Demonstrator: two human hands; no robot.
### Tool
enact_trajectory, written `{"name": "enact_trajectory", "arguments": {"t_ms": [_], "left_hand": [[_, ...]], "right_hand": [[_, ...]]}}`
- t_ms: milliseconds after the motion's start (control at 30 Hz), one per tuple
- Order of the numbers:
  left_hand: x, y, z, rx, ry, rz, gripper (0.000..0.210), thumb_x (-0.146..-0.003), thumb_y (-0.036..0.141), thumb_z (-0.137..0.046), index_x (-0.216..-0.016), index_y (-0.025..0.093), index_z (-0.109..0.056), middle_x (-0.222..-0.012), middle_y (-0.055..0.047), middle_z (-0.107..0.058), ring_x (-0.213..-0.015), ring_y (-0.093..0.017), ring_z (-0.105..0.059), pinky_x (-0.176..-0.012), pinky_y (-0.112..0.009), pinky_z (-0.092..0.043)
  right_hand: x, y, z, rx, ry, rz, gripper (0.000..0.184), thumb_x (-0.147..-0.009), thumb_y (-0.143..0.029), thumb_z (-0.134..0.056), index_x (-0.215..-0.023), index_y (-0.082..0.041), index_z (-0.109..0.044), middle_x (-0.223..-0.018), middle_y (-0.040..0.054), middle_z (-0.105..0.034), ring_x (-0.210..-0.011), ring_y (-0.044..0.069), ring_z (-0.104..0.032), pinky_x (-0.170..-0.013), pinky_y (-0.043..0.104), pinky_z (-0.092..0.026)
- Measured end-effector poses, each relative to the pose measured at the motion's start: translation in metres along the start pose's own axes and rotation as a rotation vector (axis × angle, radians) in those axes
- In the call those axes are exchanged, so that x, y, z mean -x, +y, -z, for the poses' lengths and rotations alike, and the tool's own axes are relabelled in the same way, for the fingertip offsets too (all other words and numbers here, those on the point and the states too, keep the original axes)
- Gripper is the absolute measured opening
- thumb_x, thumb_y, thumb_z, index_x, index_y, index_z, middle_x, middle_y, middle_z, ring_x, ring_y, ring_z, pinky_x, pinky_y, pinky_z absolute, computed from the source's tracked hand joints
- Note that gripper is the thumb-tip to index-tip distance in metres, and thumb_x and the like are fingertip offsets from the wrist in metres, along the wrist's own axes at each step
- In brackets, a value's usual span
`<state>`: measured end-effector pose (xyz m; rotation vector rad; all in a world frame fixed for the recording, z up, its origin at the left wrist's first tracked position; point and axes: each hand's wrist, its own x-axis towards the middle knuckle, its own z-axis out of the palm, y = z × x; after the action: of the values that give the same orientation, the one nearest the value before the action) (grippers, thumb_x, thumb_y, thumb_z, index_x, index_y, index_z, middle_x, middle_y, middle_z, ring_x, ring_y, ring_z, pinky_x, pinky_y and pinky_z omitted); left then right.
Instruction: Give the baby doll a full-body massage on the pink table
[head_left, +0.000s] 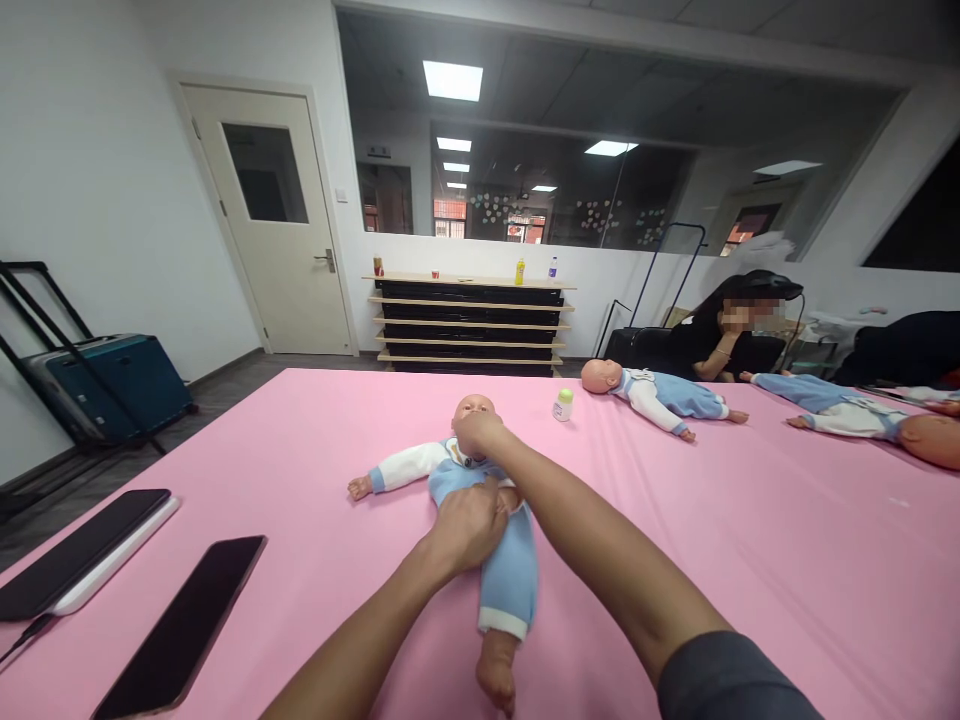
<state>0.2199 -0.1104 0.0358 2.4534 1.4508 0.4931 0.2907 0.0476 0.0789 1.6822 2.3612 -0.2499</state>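
A baby doll point(510, 575) in a blue and white outfit lies on its back before me, head away from me, one arm stretched out to the left. My left hand point(466, 525) rests on its middle, fingers curled in and closed on the outfit point(448, 482). Bent over the doll's chin and collar is my right hand point(480, 435); its fingers are mostly hidden behind the back of the hand and wrist. The doll's forehead point(474, 404) shows above that hand. Beneath the doll spreads a pink tablecloth point(322, 580).
A small green-lidded bottle point(562, 405) stands right of the doll's head. Two more dolls point(660, 392) lie at the right. Phones point(184, 625) are at the left, one on a white block with a cable. A person point(739, 325) sits beyond the table.
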Motion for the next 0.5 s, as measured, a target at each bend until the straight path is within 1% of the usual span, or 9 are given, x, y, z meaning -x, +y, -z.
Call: {"name": "enact_trajectory", "arguments": {"t_ms": [100,133,167,233,300,333,400,467,500], "left_hand": [[0.037,-0.006,0.018,-0.007,0.044,0.053,0.027,-0.099,0.039,-0.033,-0.093,0.019,-0.049,-0.083,-0.006,-0.066,-0.074,-0.022,-0.063,-0.06,-0.031,-0.034],[0.053,-0.009,0.022,0.008,0.047,0.074,0.027,-0.099,0.04,-0.031,-0.091,0.02,-0.047,-0.082,-0.004,-0.065,-0.071,-0.021,-0.062,-0.059,-0.031,-0.032],[0.069,-0.014,0.026,0.029,0.049,0.094,0.028,-0.1,0.042,-0.029,-0.09,0.021,-0.046,-0.081,-0.003,-0.064,-0.07,-0.02,-0.06,-0.059,-0.03,-0.031],[0.102,-0.026,0.027,0.06,0.044,0.153,0.031,-0.1,0.046,-0.028,-0.087,0.022,-0.043,-0.076,0.0,-0.06,-0.066,-0.018,-0.057,-0.06,-0.03,-0.032],[0.133,-0.04,0.021,0.065,0.02,0.233,0.032,-0.1,0.047,-0.028,-0.084,0.023,-0.042,-0.071,0.001,-0.057,-0.063,-0.018,-0.055,-0.059,-0.029,-0.032],[0.145,-0.047,0.015,0.067,0.006,0.269,0.031,-0.099,0.047,-0.029,-0.084,0.023,-0.042,-0.071,0.001,-0.057,-0.062,-0.018,-0.055,-0.059,-0.029,-0.032],[0.164,-0.06,0.001,0.07,-0.021,0.327,0.028,-0.099,0.045,-0.029,-0.088,0.024,-0.044,-0.073,0.001,-0.059,-0.064,-0.018,-0.058,-0.061,-0.029,-0.034],[0.175,-0.068,-0.015,0.067,-0.05,0.367,0.026,-0.099,0.042,-0.029,-0.092,0.023,-0.046,-0.08,-0.001,-0.063,-0.07,-0.019,-0.062,-0.064,-0.029,-0.036],[0.178,-0.071,-0.022,0.062,-0.064,0.386,0.026,-0.099,0.041,-0.028,-0.094,0.023,-0.047,-0.083,-0.002,-0.064,-0.073,-0.019,-0.063,-0.065,-0.03,-0.037]], "right_hand": [[0.012,0.048,0.008,-0.112,0.049,-0.051,0.026,-0.059,-0.012,-0.077,-0.084,-0.006,-0.073,-0.095,0.0191,-0.072,-0.093,0.03,-0.067,-0.081,0.03,-0.05],[0.018,0.069,0.01,-0.161,0.078,-0.079,0.019,-0.064,-0.015,-0.075,-0.08,-0.005,-0.072,-0.09,0.0191,-0.072,-0.087,0.028,-0.067,-0.076,0.029,-0.049],[0.026,0.09,0.009,-0.22,0.121,-0.114,0.016,-0.073,-0.02,-0.069,-0.079,-0.006,-0.071,-0.087,0.0185,-0.071,-0.081,0.024,-0.066,-0.07,0.027,-0.048],[0.044,0.13,0.002,-0.354,0.206,-0.21,0.027,-0.088,-0.027,-0.053,-0.078,-0.007,-0.067,-0.081,0.0163,-0.069,-0.066,0.017,-0.061,-0.06,0.024,-0.043],[0.064,0.161,-0.014,-0.489,0.258,-0.321,0.036,-0.095,-0.029,-0.041,-0.074,-0.008,-0.063,-0.068,0.0128,-0.065,-0.052,0.013,-0.053,-0.052,0.024,-0.038],[0.074,0.17,-0.023,-0.549,0.277,-0.375,0.038,-0.096,-0.028,-0.04,-0.071,-0.009,-0.061,-0.061,0.0104,-0.061,-0.047,0.012,-0.049,-0.049,0.024,-0.036],[0.091,0.179,-0.044,-0.655,0.299,-0.461,0.039,-0.097,-0.029,-0.041,-0.067,-0.011,-0.057,-0.05,0.0055,-0.052,-0.042,0.011,-0.044,-0.046,0.024,-0.034],[0.104,0.178,-0.065,-0.737,0.311,-0.516,0.04,-0.098,-0.033,-0.044,-0.065,-0.013,-0.055,-0.046,0.0018,-0.047,-0.04,0.01,-0.043,-0.044,0.024,-0.034],[0.11,0.175,-0.074,-0.769,0.315,-0.532,0.04,-0.098,-0.035,-0.046,-0.066,-0.013,-0.055,-0.047,0.0003,-0.047,-0.041,0.01,-0.044,-0.044,0.023,-0.036]]}}
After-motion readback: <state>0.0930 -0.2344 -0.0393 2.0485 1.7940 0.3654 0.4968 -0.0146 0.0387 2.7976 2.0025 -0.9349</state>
